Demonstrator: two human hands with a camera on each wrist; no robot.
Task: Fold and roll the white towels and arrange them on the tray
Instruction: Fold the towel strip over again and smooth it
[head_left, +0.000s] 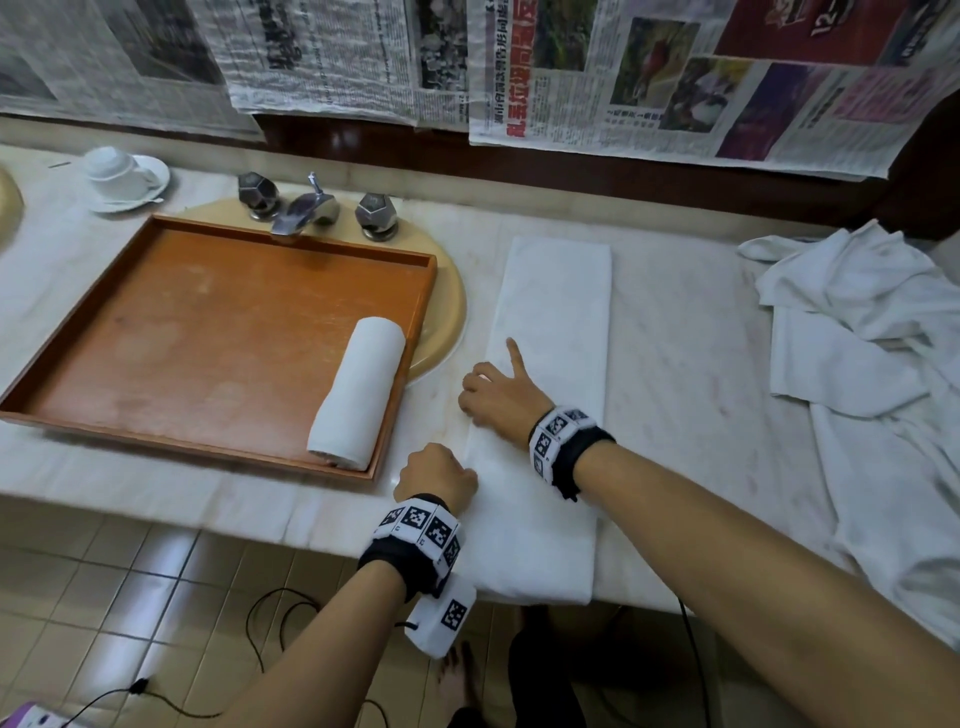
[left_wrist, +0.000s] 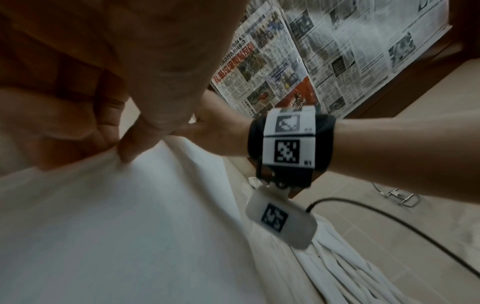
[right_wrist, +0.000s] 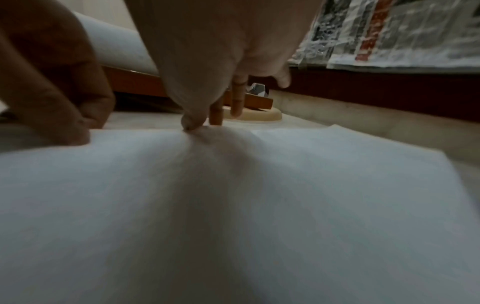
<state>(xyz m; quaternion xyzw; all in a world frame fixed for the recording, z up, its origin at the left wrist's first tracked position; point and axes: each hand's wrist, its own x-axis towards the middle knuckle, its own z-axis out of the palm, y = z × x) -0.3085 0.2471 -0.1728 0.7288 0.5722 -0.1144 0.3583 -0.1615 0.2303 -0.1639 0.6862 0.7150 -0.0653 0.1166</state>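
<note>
Towel (head_left: 550, 395) is laid flat on the counter (head_left: 691, 364) as a long strip, long axis running from the near edge away toward the wall, just right of the tray (head_left: 156, 322) w/ one roll (head_left: 358, 395) already parked in it. Its left long edge is pinched by both hands: left hand (head_left: 436, 475) nearer the body, right hand (head_left: 498, 397) further up, index finger stuck out. Next fold prob gets carried rightward across the strip. More towels are heaped far right, a pile (head_left: 857, 332).
</note>
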